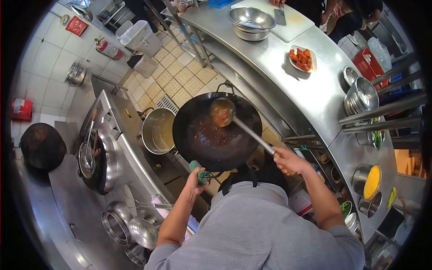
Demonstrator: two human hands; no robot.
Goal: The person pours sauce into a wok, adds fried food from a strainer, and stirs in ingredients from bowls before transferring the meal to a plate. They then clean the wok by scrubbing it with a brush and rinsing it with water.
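A large black wok is held in front of me, with reddish bits and sauce on its inner surface. My left hand grips the wok's near handle through a green cloth. My right hand is closed round the handle end of a long metal ladle. The ladle's bowl is over the far part of the wok and holds some reddish food. To the right, on the steel counter, a white dish carries red-orange pieces of food.
A steel pot with liquid stands left of the wok. Metal bowls, stacked bowls and a pot of yellow contents are on the curved counter. Co-workers' hands and a cleaver are at the top.
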